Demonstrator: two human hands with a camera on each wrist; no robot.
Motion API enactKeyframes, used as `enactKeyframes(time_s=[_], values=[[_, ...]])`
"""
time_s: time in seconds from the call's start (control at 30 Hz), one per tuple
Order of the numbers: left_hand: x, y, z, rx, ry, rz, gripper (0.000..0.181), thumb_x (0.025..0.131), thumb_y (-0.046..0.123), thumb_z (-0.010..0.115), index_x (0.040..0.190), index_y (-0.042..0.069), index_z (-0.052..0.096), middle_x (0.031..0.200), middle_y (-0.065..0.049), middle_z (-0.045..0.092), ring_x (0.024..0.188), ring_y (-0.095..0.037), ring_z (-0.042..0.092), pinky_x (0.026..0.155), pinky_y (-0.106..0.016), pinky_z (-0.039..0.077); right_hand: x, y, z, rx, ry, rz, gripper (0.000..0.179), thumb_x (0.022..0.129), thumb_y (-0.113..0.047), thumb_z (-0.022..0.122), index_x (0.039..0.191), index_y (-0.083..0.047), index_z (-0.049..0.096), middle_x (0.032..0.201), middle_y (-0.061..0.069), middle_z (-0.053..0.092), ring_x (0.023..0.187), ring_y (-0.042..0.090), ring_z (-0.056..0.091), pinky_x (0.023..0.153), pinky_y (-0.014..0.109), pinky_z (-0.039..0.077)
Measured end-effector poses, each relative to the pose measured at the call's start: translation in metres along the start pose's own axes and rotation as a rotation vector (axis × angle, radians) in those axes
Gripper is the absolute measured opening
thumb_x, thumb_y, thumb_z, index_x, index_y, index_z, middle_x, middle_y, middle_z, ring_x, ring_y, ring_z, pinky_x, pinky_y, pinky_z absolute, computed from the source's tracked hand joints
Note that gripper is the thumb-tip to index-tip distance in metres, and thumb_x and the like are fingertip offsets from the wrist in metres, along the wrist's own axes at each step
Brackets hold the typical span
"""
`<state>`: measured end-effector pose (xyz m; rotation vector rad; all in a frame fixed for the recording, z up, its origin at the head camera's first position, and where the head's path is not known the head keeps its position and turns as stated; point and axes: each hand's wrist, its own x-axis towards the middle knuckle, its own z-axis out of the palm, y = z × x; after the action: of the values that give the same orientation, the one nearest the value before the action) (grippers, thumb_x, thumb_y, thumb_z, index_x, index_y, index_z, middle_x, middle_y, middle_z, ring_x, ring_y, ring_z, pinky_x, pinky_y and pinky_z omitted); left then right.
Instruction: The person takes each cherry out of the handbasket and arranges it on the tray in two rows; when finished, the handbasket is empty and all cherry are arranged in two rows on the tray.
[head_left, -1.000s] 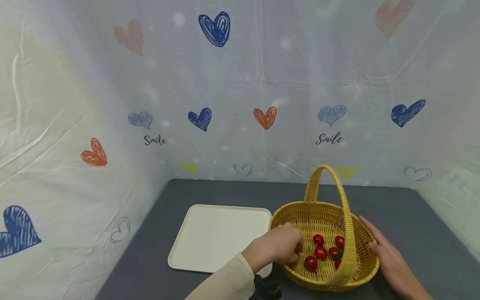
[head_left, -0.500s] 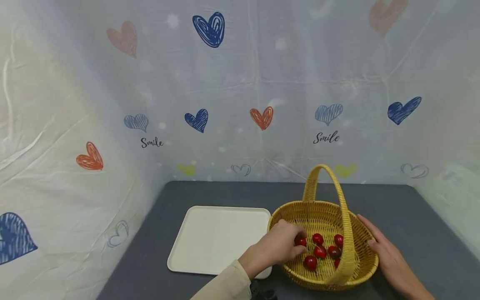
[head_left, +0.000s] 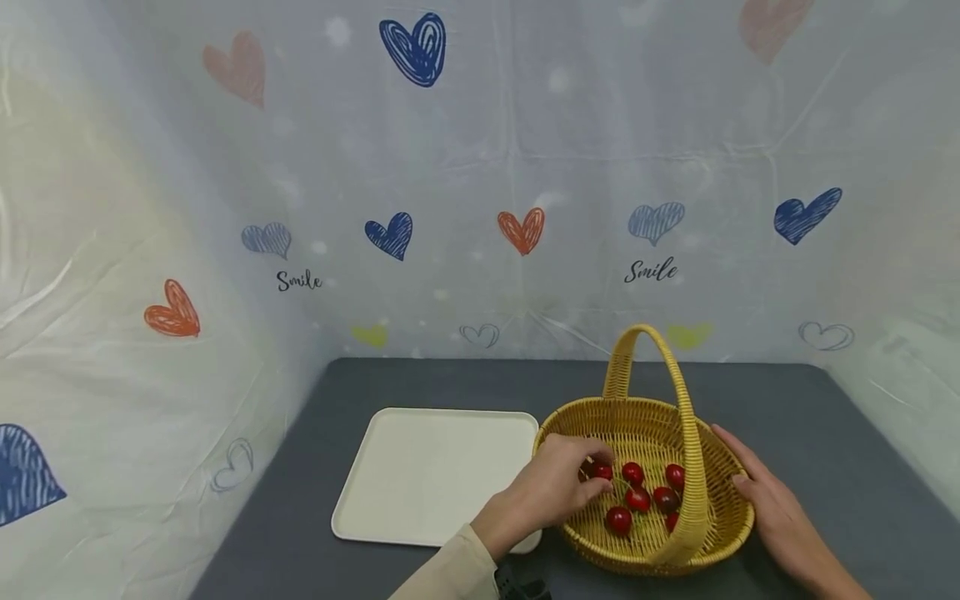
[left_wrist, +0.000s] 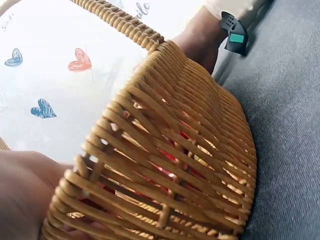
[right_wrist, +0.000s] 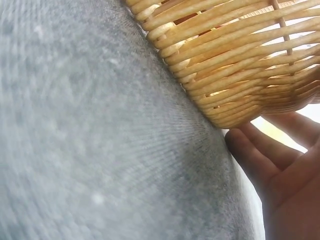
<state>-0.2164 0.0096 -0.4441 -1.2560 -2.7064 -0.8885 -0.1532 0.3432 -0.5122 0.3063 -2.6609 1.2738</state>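
Note:
A yellow wicker basket (head_left: 577, 546) with a tall arched handle stands at the right of the dark table. Several red cherries (head_left: 618, 521) lie on its bottom, some partly behind the handle. Reaching over the near left rim, my left hand (head_left: 551, 479) holds a cherry (head_left: 602, 472) between thumb and fingers, inside the basket. In the left wrist view the woven wall hides most of that hand's fingers. On the opposite side my right hand (head_left: 780, 512) rests against the outer wall, fingers extended; the right wrist view shows their tips touching the wickerwork (right_wrist: 240, 75).
A white rectangular tray (head_left: 435, 475) lies left of the basket, its right edge close to the basket and partly behind my left forearm. Grey table cloth (head_left: 420, 379) extends behind both. A white curtain (head_left: 465, 167) printed with hearts hangs around the table.
My left hand has turned so that a cherry shows between thumb and fingers, then shifted slightly. My right hand stays against the basket. The head view has shifted a little.

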Motion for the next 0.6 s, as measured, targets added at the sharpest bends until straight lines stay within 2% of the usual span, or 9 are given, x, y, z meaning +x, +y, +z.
enactKeyframes(time_s=[0.1,0.17,0.2,0.3,0.43,0.47,0.6], values=[[0.001,-0.002,0.001,-0.035,0.020,0.030,0.023,0.098,0.022,0.085,0.121,0.016,0.083,0.110,0.008,0.082,0.086,0.010,0.069,0.073,-0.003,0.052,-0.001,0.002,-0.002,-0.003,-0.012,0.020,0.055,0.122,-0.025,0.027,0.177,-0.027,0.020,0.178,-0.008,0.024,0.135,-0.034,0.019,0.098,-0.007,0.023],[0.000,-0.004,-0.002,-0.052,0.018,0.040,0.025,0.099,0.020,0.084,0.124,0.016,0.083,0.112,0.008,0.083,0.087,0.010,0.070,0.075,-0.004,0.053,0.001,0.003,-0.001,-0.005,-0.020,0.036,0.055,0.122,-0.025,0.028,0.177,-0.027,0.020,0.179,0.002,0.025,0.134,-0.034,0.019,0.098,-0.006,0.025],[-0.001,-0.006,-0.003,-0.063,0.015,0.042,0.027,0.100,0.018,0.084,0.126,0.016,0.083,0.113,0.008,0.083,0.090,0.010,0.070,0.077,-0.004,0.054,0.001,0.003,-0.001,-0.015,-0.023,0.043,0.055,0.122,-0.025,0.028,0.177,-0.027,0.021,0.178,0.002,0.027,0.133,-0.034,0.020,0.099,-0.004,0.028],[-0.004,-0.010,-0.007,-0.119,-0.007,0.037,0.032,0.101,0.012,0.080,0.133,0.015,0.080,0.119,0.006,0.082,0.097,0.009,0.072,0.081,-0.005,0.055,0.002,0.005,0.001,-0.034,-0.032,0.067,0.055,0.122,-0.026,0.030,0.177,-0.027,0.022,0.176,-0.004,0.029,0.131,-0.034,0.022,0.094,0.000,0.034],[-0.007,-0.014,-0.014,-0.217,-0.012,0.024,0.034,0.103,0.008,0.077,0.136,0.013,0.078,0.125,0.005,0.081,0.104,0.007,0.071,0.085,-0.007,0.057,0.004,0.008,0.002,-0.032,-0.053,0.086,0.056,0.122,-0.028,0.029,0.177,-0.027,0.020,0.174,-0.019,0.025,0.129,-0.034,0.020,0.091,0.000,0.032],[-0.007,-0.015,-0.017,-0.240,-0.010,0.019,0.034,0.103,0.009,0.076,0.136,0.014,0.078,0.126,0.005,0.080,0.104,0.007,0.071,0.085,-0.007,0.057,0.004,0.009,0.001,-0.028,-0.061,0.092,0.056,0.122,-0.029,0.029,0.178,-0.027,0.019,0.175,-0.016,0.025,0.130,-0.033,0.021,0.092,0.001,0.035],[-0.012,-0.021,-0.035,-0.355,-0.015,-0.008,0.032,0.103,0.011,0.078,0.134,0.015,0.079,0.127,0.004,0.080,0.103,0.007,0.072,0.086,-0.012,0.060,0.006,0.012,-0.003,-0.011,-0.099,0.145,0.057,0.122,-0.033,0.026,0.178,-0.030,0.016,0.166,-0.025,0.026,0.127,-0.032,0.029,0.089,0.013,0.049]])
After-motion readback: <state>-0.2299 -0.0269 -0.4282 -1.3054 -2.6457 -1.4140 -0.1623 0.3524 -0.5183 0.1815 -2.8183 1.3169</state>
